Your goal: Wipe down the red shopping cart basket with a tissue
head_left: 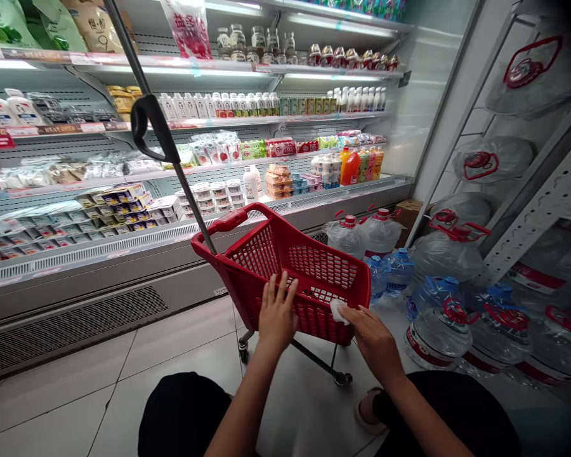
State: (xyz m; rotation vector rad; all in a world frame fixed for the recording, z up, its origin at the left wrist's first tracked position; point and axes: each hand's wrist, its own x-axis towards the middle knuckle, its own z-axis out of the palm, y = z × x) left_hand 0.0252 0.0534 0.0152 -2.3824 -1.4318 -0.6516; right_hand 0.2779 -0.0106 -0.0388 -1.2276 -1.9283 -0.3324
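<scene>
A red plastic shopping cart (261, 246) with perforated sides stands on wheels in front of me, its basket showing nothing inside. My left hand (276, 314) lies against the near side of the basket, fingers spread and holding nothing. At the right end of the same side, my right hand (374, 339) has a crumpled white cloth or tissue (339, 311) under its fingertips, pressed near the basket's rim. A long dark pole with a black handle (155, 130) rises from the cart's left end.
A refrigerated shelf unit (171, 266) with bottles and packs runs behind the cart. Large water bottles (438, 336) stand on the floor at the right, beside a metal rack (537, 197). My knees are at the bottom, either side of my arms.
</scene>
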